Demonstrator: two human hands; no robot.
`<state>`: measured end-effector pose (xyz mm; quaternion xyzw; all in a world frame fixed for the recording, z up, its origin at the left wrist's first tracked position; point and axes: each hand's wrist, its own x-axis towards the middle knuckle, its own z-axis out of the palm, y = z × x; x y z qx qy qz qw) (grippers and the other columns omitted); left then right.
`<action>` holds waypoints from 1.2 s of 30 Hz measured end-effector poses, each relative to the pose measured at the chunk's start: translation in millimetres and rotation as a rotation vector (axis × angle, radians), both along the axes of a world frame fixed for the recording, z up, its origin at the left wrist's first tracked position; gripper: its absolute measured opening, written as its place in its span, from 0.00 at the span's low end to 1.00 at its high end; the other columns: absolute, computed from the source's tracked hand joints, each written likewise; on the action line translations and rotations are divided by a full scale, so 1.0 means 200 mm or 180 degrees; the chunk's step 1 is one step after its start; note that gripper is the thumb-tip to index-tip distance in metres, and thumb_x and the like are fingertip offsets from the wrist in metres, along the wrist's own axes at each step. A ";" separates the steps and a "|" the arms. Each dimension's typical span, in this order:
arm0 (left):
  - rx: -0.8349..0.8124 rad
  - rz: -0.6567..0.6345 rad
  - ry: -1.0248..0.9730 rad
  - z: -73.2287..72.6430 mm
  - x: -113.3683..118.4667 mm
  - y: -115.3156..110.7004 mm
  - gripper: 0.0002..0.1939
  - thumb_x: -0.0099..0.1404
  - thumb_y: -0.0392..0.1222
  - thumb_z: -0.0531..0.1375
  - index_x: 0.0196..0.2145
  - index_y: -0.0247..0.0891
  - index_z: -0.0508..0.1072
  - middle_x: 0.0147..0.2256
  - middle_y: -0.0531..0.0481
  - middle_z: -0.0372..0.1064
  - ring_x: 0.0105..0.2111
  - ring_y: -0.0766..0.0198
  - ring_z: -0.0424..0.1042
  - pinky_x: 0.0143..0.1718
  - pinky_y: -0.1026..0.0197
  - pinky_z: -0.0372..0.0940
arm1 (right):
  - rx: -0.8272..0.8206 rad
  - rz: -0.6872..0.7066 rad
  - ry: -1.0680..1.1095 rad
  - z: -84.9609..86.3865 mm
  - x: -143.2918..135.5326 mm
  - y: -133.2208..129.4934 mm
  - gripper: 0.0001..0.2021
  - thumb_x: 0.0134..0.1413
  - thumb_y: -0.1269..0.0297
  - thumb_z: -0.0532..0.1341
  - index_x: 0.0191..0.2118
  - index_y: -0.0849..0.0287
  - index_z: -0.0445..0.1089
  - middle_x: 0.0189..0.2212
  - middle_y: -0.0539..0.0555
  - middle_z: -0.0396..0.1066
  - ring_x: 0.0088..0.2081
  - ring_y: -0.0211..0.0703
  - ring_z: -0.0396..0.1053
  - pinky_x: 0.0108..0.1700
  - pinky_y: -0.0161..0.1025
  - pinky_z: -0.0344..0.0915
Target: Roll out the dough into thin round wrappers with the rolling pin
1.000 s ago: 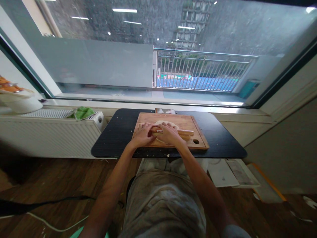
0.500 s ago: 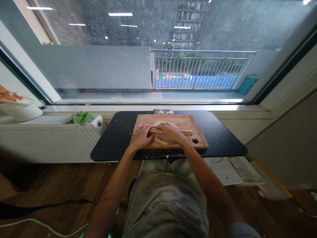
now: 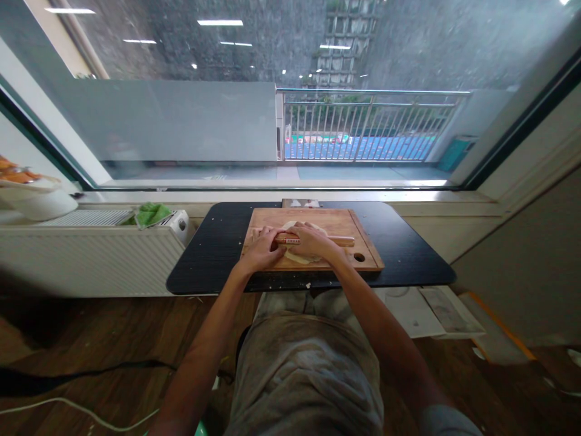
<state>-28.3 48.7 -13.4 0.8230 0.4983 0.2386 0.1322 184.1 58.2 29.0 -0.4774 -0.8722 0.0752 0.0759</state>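
Note:
A wooden rolling pin (image 3: 342, 241) lies crosswise over a flat piece of pale dough (image 3: 303, 257) on a wooden cutting board (image 3: 304, 215). My left hand (image 3: 264, 249) is curved over the pin's left part, thumb toward me. Close beside it, my right hand (image 3: 312, 241) wraps over the middle of the pin. A red-and-white label shows between the hands. Both hands cover much of the dough, which sticks out in front of and behind the pin. The pin's right end is bare.
The board rests on a black table (image 3: 413, 257) with small white crumbs along its front edge. A radiator (image 3: 91, 254) with a green cloth (image 3: 152, 215) on top stands at left. A window sill (image 3: 218, 197) runs behind the table. A small box (image 3: 300, 203) sits behind the board.
Hands and rolling pin keep nearly the same place on the dough. The whole view has shifted very slightly.

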 end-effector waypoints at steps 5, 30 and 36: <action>-0.0105 0.0056 0.0103 0.01 0.01 0.00 0.30 0.69 0.52 0.62 0.67 0.49 0.71 0.59 0.46 0.70 0.59 0.44 0.65 0.65 0.43 0.61 | 0.0015 -0.0084 0.0017 0.00 0.00 -0.02 0.25 0.69 0.56 0.67 0.68 0.54 0.72 0.61 0.62 0.74 0.63 0.58 0.70 0.62 0.50 0.65; -0.0061 0.0070 0.0077 -0.01 0.02 0.00 0.29 0.70 0.54 0.62 0.67 0.50 0.72 0.60 0.45 0.70 0.60 0.44 0.64 0.65 0.43 0.61 | 0.0059 -0.0109 -0.0001 0.01 0.00 -0.06 0.28 0.68 0.55 0.67 0.70 0.53 0.70 0.64 0.61 0.73 0.65 0.59 0.68 0.66 0.53 0.64; -0.0031 0.0034 0.0143 0.00 0.02 -0.01 0.30 0.71 0.56 0.61 0.68 0.49 0.71 0.60 0.44 0.70 0.60 0.44 0.64 0.65 0.43 0.60 | 0.0012 -0.0200 0.0059 0.02 -0.01 -0.08 0.28 0.67 0.57 0.68 0.69 0.52 0.70 0.64 0.60 0.73 0.65 0.60 0.68 0.67 0.54 0.65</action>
